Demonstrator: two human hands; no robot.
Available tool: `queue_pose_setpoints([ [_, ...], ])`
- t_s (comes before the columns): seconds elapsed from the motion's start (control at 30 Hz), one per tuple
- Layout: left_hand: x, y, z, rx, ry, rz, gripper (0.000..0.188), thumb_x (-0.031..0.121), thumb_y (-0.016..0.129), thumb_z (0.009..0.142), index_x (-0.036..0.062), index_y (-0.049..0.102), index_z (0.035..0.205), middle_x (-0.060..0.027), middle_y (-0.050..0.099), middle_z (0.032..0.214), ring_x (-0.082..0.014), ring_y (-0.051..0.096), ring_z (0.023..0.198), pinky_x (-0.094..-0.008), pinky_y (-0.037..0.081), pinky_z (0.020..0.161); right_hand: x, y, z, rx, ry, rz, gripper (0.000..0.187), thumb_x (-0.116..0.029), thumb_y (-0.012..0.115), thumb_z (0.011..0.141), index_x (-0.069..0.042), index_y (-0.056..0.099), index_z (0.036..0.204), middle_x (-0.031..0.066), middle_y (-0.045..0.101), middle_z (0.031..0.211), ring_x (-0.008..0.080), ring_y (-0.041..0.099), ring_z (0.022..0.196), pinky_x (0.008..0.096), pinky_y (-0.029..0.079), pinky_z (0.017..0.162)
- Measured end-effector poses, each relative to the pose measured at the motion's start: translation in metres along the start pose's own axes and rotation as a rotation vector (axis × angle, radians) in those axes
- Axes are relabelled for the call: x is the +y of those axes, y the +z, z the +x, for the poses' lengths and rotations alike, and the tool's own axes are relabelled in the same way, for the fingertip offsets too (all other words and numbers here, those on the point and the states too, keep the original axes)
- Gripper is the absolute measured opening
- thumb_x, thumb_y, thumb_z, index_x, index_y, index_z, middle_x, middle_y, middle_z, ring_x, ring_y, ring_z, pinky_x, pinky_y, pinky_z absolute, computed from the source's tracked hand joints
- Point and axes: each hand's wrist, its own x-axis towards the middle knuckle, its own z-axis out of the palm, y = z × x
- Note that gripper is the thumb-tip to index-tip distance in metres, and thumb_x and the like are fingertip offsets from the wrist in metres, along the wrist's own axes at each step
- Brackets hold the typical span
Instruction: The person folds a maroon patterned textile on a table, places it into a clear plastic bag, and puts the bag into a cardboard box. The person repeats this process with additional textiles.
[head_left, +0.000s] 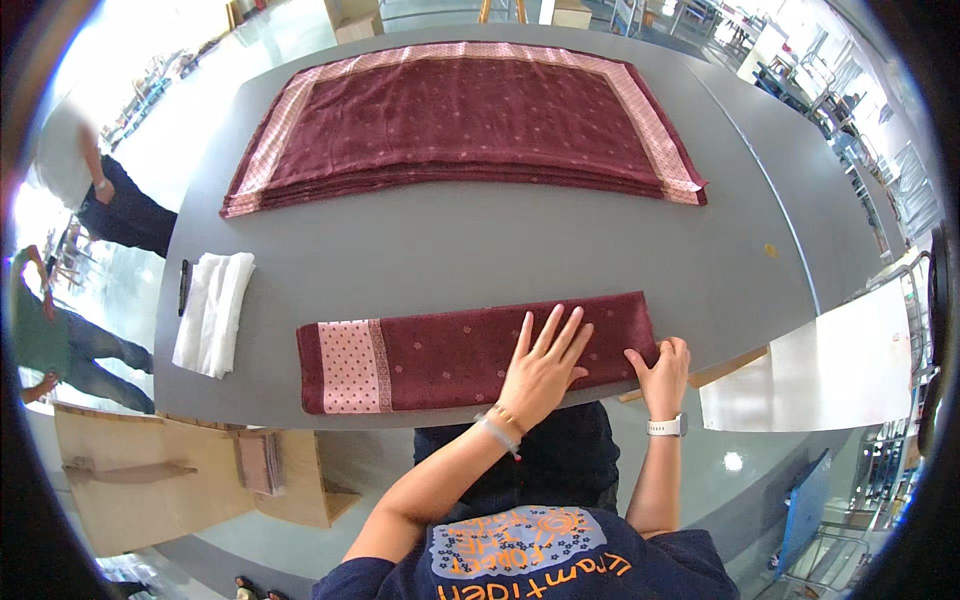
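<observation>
Orange lettering (580, 577) on the navy shirt (665, 568) and its grey-blue patch (450, 548)

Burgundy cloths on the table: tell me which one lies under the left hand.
The narrow folded cloth at the near edge, beneath the flat left hand. The broad layered pile beyond has no hand on it.

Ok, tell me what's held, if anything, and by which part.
Possibly the nearer folded cloth, by its right end: the right hand is there, its grip unclear. The left hand lies flat on top, gripping nothing.
</observation>
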Motion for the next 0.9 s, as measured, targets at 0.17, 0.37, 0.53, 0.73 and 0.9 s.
queue_pose_setpoints([
  [0.17, 0.005, 0.029, 0.016, -0.084, -0.044, -0.121, 0.079, 0.065, 0.051, 0.096, 0.0192, 0.041, 0.159, -0.0091, 0.028, 0.169, -0.0328, 0.017, 0.158, -0.0690, 0.007, 0.123, 0.004, -0.009, -0.001, -0.186, 0.298, 0.848, 0.047, -0.017, 0.079, 0.090, -0.002, 0.057, 0.128, 0.0136, 0.067, 0.118, 0.0272, 0.066, 0.104, 0.0345, 0.053, 0.094],
  [0.37, -0.009, 0.019, 0.009, 0.055, -0.192, -0.623, 0.072, 0.047, 0.063, 0.097, 0.0049, 0.047, 0.153, -0.0145, 0.039, 0.163, -0.0368, 0.034, 0.152, -0.0555, 0.023, 0.124, -0.046, -0.016, -0.015, 0.109, 0.074, 1.003, 0.060, -0.002, 0.074, 0.091, -0.005, 0.048, 0.145, 0.0148, 0.063, 0.129, 0.0221, 0.064, 0.114, 0.0357, 0.051, 0.103],
  [0.53, -0.034, -0.023, -0.037, 0.130, -0.658, -2.158, 0.071, 0.050, 0.055, 0.105, 0.0058, 0.036, 0.157, -0.0152, 0.058, 0.142, -0.0230, 0.058, 0.128, -0.0420, 0.048, 0.107, -0.116, -0.034, -0.023, -0.307, -0.712, 0.592, 0.072, -0.017, 0.087, 0.079, -0.007, 0.054, 0.142, 0.0152, 0.062, 0.136, 0.0351, 0.059, 0.123, 0.0450, 0.046, 0.104],
  [0.73, -0.056, -0.003, -0.048, 0.278, -0.785, -1.451, 0.039, 0.012, 0.062, 0.102, -0.0011, 0.053, 0.138, -0.0080, 0.065, 0.124, -0.0152, 0.061, 0.112, -0.0317, 0.050, 0.099, -0.103, -0.011, -0.031, -0.275, -0.603, 0.431, 0.086, -0.027, 0.081, 0.083, -0.005, 0.041, 0.155, 0.0199, 0.040, 0.161, 0.0416, 0.031, 0.152, 0.0525, 0.027, 0.122],
  [0.9, -0.058, 0.006, -0.038, 0.270, -0.774, -1.081, 0.056, 0.009, 0.059, 0.103, -0.0005, 0.038, 0.154, -0.0151, 0.065, 0.129, -0.0185, 0.063, 0.113, -0.0333, 0.049, 0.100, -0.080, 0.017, -0.032, -0.370, -0.745, 0.207, 0.075, -0.018, 0.071, 0.090, -0.007, 0.039, 0.157, 0.0175, 0.029, 0.168, 0.0377, 0.024, 0.156, 0.0503, 0.021, 0.126],
])
